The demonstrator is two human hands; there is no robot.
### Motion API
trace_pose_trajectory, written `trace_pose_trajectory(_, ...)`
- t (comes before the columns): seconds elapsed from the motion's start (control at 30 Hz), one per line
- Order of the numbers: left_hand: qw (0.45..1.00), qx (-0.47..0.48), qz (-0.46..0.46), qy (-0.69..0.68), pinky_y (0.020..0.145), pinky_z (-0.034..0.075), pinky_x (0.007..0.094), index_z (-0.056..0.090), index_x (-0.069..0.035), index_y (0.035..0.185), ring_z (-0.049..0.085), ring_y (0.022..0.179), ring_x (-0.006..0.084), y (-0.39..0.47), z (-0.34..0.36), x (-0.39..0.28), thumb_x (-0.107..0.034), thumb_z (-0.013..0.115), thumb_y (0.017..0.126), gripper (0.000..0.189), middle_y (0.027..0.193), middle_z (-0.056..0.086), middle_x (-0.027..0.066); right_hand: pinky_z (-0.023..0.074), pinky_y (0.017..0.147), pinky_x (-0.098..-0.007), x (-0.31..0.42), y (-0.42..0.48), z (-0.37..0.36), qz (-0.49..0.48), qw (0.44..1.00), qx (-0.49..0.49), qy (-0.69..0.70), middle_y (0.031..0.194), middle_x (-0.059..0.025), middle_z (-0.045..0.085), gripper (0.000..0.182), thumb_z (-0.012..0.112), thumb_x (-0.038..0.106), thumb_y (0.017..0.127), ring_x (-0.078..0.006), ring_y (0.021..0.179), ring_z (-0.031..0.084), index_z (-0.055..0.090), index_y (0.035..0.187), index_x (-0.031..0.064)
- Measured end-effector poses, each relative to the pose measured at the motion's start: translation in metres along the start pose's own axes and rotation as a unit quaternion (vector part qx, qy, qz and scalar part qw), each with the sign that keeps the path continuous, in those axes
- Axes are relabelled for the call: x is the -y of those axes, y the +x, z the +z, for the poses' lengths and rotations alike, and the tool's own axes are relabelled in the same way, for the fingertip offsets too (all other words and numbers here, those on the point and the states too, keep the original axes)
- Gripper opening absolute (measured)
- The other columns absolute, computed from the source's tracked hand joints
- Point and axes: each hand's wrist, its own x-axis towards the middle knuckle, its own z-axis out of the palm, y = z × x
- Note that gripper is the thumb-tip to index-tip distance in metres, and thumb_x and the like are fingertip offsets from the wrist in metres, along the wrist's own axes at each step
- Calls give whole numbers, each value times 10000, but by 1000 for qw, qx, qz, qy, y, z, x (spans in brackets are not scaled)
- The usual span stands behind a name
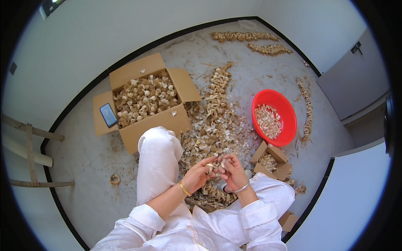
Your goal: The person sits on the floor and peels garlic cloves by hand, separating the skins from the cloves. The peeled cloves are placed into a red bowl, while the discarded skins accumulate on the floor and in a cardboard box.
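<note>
Both my hands meet above the floor between my knees. My left hand, with a gold bangle at the wrist, grips a piece of a garlic bulb with papery skin. In my right hand, a silver bangle below it, is another whitish garlic piece, pinched by thumb and fingers. The fingertips of the two hands touch or nearly touch. Beneath them spreads a heap of garlic skins. A red plastic basin holding loose garlic cloves stands ahead to the right.
An open cardboard box full of garlic bulbs stands ahead left, a smartphone on its flap. A garlic braid lies beyond the skins. A small cardboard box sits by my right knee. Wooden ladder-like bars jut in at left.
</note>
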Motion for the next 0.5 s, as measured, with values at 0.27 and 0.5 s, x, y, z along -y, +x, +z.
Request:
trace_pose_trajectory(0.27, 990, -59, 25, 125, 707, 442, 255, 493, -69, 999, 523, 839, 98, 1, -10, 6, -69, 512, 837, 164, 938, 520, 16, 457, 845, -357, 4, 5, -5, 48, 988, -26, 142, 1018, -145, 520, 196, 425, 96, 889, -266, 968, 528, 442, 1061, 3)
trace_pose_trajectory(0.5, 955, -36, 109, 273, 497, 400, 195, 438, -85, 1045, 504, 653, 68, 8, -9, 16, -113, 585, 812, 277, 839, 509, 14, 421, 906, -370, -22, 12, -12, 28, 991, -17, 131, 1074, -162, 521, 104, 408, 69, 887, -274, 1026, 500, 459, 964, 22)
